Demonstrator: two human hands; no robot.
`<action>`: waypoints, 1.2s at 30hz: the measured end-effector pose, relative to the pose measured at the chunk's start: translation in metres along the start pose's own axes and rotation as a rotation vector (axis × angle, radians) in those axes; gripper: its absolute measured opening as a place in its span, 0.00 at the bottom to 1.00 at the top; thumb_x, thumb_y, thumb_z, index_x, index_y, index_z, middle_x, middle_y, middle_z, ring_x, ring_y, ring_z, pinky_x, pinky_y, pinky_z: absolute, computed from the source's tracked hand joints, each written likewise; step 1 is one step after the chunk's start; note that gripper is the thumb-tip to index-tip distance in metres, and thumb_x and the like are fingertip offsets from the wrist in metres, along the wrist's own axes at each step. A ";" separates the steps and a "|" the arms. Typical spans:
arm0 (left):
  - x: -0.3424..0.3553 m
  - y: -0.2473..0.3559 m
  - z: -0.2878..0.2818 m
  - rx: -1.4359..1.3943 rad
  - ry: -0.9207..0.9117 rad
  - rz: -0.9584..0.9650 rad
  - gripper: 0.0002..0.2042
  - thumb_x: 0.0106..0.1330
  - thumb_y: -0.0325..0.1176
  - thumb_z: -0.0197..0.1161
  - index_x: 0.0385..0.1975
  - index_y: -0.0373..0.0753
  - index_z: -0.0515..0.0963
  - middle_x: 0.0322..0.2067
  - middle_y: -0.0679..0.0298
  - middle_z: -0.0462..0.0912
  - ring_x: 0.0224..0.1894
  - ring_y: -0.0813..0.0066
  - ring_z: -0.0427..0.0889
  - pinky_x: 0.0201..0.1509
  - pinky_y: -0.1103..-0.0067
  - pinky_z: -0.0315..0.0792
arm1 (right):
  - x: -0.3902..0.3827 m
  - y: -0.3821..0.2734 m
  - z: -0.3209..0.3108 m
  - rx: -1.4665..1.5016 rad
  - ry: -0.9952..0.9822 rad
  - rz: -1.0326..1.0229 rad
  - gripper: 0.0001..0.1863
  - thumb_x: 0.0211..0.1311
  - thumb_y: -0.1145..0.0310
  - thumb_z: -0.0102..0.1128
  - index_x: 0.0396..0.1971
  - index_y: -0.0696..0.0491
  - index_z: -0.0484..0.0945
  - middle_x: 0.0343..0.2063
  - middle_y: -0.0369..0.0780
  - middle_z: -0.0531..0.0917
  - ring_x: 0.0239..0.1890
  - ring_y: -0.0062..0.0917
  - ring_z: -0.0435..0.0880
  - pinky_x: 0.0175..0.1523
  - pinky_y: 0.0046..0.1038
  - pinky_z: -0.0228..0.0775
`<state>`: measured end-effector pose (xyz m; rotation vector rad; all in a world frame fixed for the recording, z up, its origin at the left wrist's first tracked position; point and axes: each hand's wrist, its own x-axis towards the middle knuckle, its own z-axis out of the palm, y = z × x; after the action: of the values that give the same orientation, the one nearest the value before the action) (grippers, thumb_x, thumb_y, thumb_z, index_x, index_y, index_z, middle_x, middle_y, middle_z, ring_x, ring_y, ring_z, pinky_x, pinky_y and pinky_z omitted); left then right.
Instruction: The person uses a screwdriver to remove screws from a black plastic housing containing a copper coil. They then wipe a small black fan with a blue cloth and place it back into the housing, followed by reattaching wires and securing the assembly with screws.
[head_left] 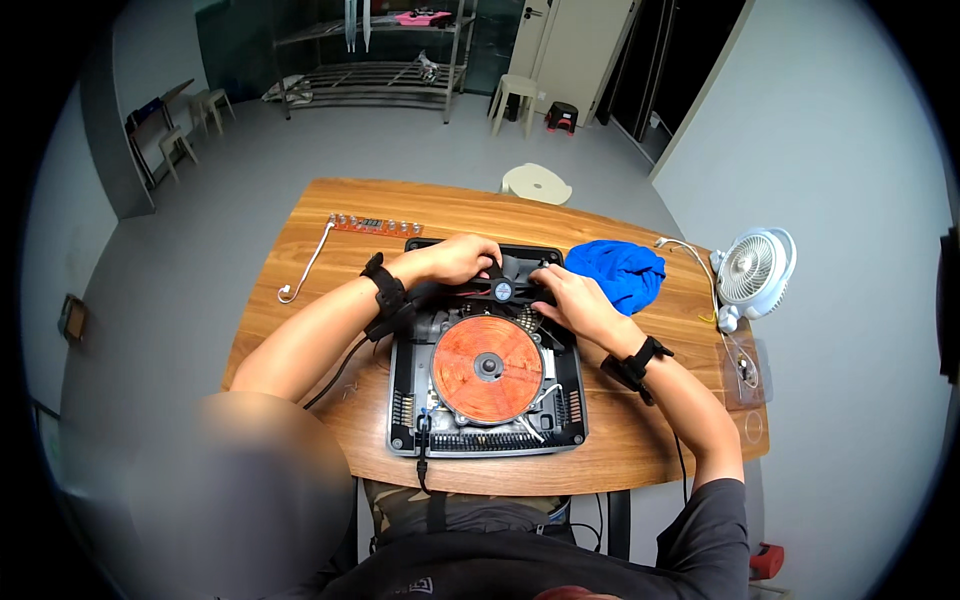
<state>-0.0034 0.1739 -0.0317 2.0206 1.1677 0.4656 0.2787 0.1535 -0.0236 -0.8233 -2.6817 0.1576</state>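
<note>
An opened induction cooker (412, 385) lies on the wooden table, its black housing showing a round copper coil (470, 385). Above the coil, toward the housing's far end, a small black cooling fan (503, 291) with a pale round hub label is tilted up between my hands. My left hand (462, 260) grips the fan's upper left side with curled fingers. On the other side, my right hand (580, 300) has its fingers closed on the fan's right edge; its fingertips are partly hidden. A black cable (422, 455) hangs from the housing's near side.
A red circuit strip (375, 225) with a white lead lies at the table's far left. Blue cloth (617, 275) is bunched right of the cooker. A white desk fan (755, 268) and a clear plastic tray (745, 372) occupy the right edge. A stool (537, 183) stands beyond the table.
</note>
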 end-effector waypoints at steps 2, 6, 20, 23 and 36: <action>-0.002 -0.003 0.002 -0.006 -0.004 -0.034 0.09 0.78 0.27 0.54 0.49 0.34 0.80 0.40 0.59 0.87 0.44 0.73 0.85 0.53 0.72 0.78 | 0.001 -0.001 0.001 0.012 0.013 0.018 0.20 0.63 0.65 0.72 0.53 0.55 0.80 0.44 0.46 0.82 0.42 0.44 0.86 0.44 0.39 0.81; -0.012 -0.003 0.003 0.108 0.031 0.023 0.11 0.76 0.30 0.57 0.53 0.35 0.80 0.44 0.56 0.88 0.47 0.65 0.86 0.55 0.70 0.77 | -0.001 0.000 0.000 0.000 -0.019 0.015 0.20 0.63 0.64 0.72 0.52 0.55 0.81 0.43 0.46 0.83 0.41 0.45 0.86 0.44 0.40 0.81; -0.062 0.003 0.000 0.136 0.122 0.079 0.21 0.67 0.32 0.70 0.58 0.32 0.79 0.52 0.52 0.84 0.56 0.59 0.85 0.59 0.69 0.81 | -0.011 0.005 -0.001 0.040 -0.039 0.038 0.20 0.63 0.64 0.71 0.51 0.57 0.83 0.44 0.47 0.88 0.46 0.46 0.87 0.50 0.41 0.81; -0.075 -0.003 0.004 0.270 0.133 0.160 0.19 0.61 0.33 0.76 0.49 0.33 0.82 0.43 0.55 0.81 0.47 0.58 0.83 0.54 0.67 0.79 | -0.008 0.004 -0.003 0.033 -0.049 0.020 0.19 0.61 0.66 0.72 0.50 0.58 0.83 0.43 0.48 0.88 0.46 0.46 0.88 0.49 0.41 0.82; -0.090 0.006 0.029 0.353 0.309 0.105 0.15 0.58 0.29 0.76 0.43 0.29 0.85 0.43 0.56 0.75 0.46 0.58 0.80 0.51 0.70 0.80 | -0.004 0.019 -0.005 0.212 -0.122 -0.006 0.18 0.61 0.67 0.72 0.50 0.58 0.85 0.41 0.48 0.86 0.46 0.45 0.85 0.51 0.40 0.78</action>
<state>-0.0284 0.0833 -0.0412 2.3826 1.4124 0.6825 0.2934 0.1665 -0.0242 -0.7614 -2.7177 0.4960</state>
